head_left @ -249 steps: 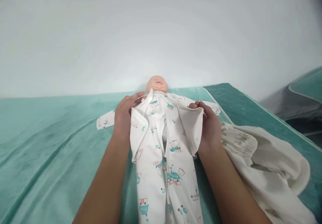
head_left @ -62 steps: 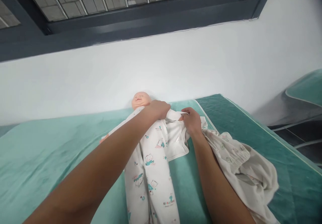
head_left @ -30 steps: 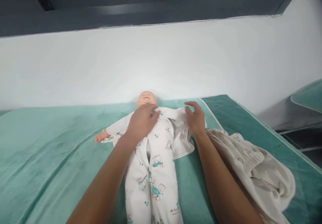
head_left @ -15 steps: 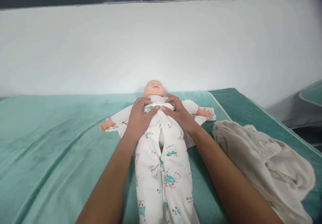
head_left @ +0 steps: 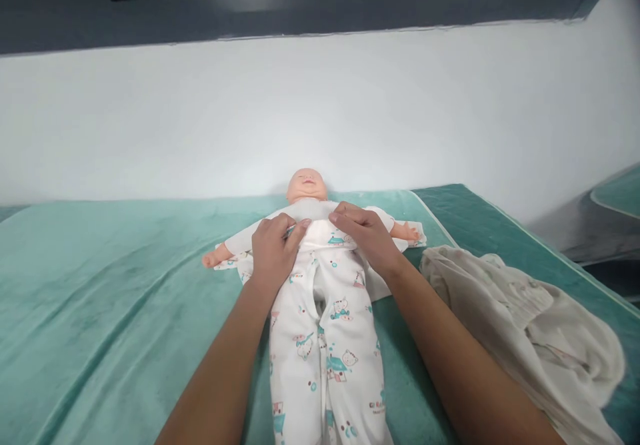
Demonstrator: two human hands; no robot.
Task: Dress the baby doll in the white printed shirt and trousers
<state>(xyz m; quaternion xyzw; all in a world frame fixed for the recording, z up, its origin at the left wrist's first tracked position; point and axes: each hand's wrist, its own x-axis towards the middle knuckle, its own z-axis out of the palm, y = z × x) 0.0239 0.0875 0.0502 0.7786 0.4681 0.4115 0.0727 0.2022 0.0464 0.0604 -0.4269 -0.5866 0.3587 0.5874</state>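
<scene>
A baby doll [head_left: 307, 186] lies on its back with its arms spread and its head toward the wall. White printed baby pants [head_left: 327, 338] cover its legs, with a gap at the crotch. My left hand [head_left: 277, 245] pinches the waistband at one side of the belly, thumb pressed to the fingers. At the other side my right hand [head_left: 361, 232] grips the upper edge of the waistband. Between the hands the band lies up over the doll's white top [head_left: 311, 210]. Printed cloth [head_left: 233, 262] is spread under the doll's arms and back.
A crumpled off-white garment [head_left: 520, 318] lies on the right beside my forearm. Green sheeting [head_left: 125, 312] covers the surface, with folds on the left. A white wall [head_left: 300, 105] stands behind the doll's head, with a dark window frame [head_left: 320, 5] above.
The waistband, bunched at the belly before, is now pulled up and spread flatter between my hands. My fingers have closed on its edge. The view has tilted up slightly.
</scene>
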